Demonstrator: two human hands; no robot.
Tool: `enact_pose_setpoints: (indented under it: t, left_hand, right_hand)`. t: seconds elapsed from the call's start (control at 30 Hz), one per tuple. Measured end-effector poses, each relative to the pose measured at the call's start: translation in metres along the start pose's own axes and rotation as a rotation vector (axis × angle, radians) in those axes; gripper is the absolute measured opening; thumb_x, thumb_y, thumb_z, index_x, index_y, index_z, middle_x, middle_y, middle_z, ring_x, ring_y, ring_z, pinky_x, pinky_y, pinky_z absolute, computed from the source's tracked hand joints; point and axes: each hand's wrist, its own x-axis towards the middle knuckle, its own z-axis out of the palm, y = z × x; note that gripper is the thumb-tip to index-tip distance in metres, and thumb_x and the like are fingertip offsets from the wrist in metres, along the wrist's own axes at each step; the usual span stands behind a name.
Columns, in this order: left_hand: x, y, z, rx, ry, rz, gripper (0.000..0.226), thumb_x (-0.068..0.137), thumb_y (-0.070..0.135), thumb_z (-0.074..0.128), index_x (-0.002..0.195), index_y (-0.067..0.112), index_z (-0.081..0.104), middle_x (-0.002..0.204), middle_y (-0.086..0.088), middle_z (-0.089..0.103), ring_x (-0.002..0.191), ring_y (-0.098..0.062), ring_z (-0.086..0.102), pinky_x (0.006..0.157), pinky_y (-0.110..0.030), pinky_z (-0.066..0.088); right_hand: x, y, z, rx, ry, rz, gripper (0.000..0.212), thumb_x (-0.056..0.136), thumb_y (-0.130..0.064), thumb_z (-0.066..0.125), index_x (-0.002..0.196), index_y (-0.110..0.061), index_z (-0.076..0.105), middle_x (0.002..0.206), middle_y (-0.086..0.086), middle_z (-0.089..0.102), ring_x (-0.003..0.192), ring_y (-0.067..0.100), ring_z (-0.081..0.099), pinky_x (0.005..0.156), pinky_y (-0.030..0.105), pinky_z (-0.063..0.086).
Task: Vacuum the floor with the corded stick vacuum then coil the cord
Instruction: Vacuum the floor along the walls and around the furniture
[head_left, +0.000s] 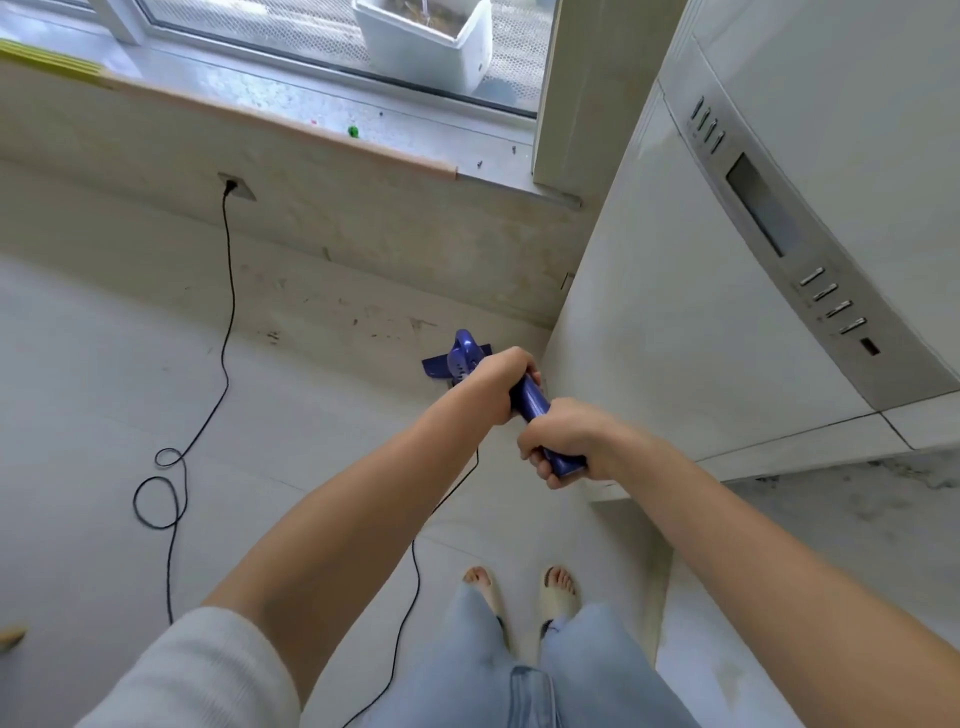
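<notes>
A blue corded stick vacuum (530, 397) points away from me toward the wall corner, its floor head (441, 364) on the pale floor beside a tall white appliance. My left hand (498, 382) grips the shaft further down. My right hand (563, 441) grips the handle end nearer me. The black cord (227, 322) runs from a wall socket (232, 186) down across the floor, makes two loose loops at the left, and another stretch passes under my left arm toward the bottom edge.
The white appliance (701, 291) with a silver control strip fills the right. A low wall under a window sill (322, 130) closes the far side. Dark specks lie on the floor by the wall. My feet (519, 592) in sandals stand below the handle.
</notes>
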Motion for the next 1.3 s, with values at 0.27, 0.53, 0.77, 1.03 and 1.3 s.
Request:
enact_pose_setpoints:
  t: [0.27, 0.53, 0.77, 1.03, 1.3]
  left_hand:
    - [0.002, -0.006, 0.008, -0.069, 0.101, 0.083, 0.006, 0.086, 0.004, 0.042, 0.086, 0.009, 0.046, 0.056, -0.001, 0.049, 0.05, -0.014, 0.048, 0.059, -0.023, 0.042]
    - [-0.001, -0.032, 0.021, -0.089, 0.122, 0.03, 0.005, 0.088, 0.006, 0.04, 0.084, 0.007, 0.044, 0.057, -0.001, 0.046, 0.049, -0.013, 0.043, 0.049, -0.023, 0.039]
    - [-0.01, -0.031, 0.024, -0.152, 0.053, 0.02, 0.006, 0.087, 0.005, 0.045, 0.081, 0.006, 0.044, 0.057, -0.001, 0.045, 0.048, -0.012, 0.043, 0.049, -0.024, 0.04]
    - [-0.001, -0.014, 0.013, -0.098, 0.143, 0.076, 0.006, 0.088, 0.005, 0.04, 0.087, 0.008, 0.045, 0.058, -0.001, 0.044, 0.049, -0.013, 0.041, 0.047, -0.023, 0.038]
    - [-0.008, -0.028, 0.034, -0.122, 0.094, 0.003, 0.011, 0.086, 0.006, 0.048, 0.098, 0.006, 0.048, 0.06, -0.002, 0.051, 0.051, -0.013, 0.048, 0.053, -0.026, 0.045]
  right_hand:
    - [0.027, 0.013, 0.004, 0.092, -0.04, -0.031, 0.019, 0.085, 0.009, 0.053, 0.093, -0.005, 0.044, 0.07, 0.011, 0.049, 0.053, 0.017, 0.052, 0.043, 0.023, 0.051]
    - [0.01, 0.039, 0.001, 0.168, -0.071, 0.02, 0.021, 0.084, 0.012, 0.046, 0.094, -0.006, 0.043, 0.065, 0.008, 0.042, 0.049, 0.016, 0.041, 0.038, 0.016, 0.041]
    - [-0.005, 0.034, -0.008, 0.095, -0.099, 0.008, 0.031, 0.085, 0.01, 0.052, 0.113, -0.002, 0.045, 0.063, 0.009, 0.047, 0.048, 0.014, 0.046, 0.039, 0.019, 0.044]
    - [0.024, 0.018, 0.0, 0.081, -0.087, -0.005, 0.029, 0.083, 0.011, 0.047, 0.106, -0.004, 0.046, 0.067, 0.009, 0.046, 0.051, 0.016, 0.046, 0.04, 0.019, 0.045]
    - [-0.005, 0.036, -0.028, 0.089, -0.117, 0.019, 0.032, 0.085, 0.009, 0.053, 0.112, -0.005, 0.044, 0.068, 0.01, 0.046, 0.05, 0.014, 0.045, 0.039, 0.017, 0.044]
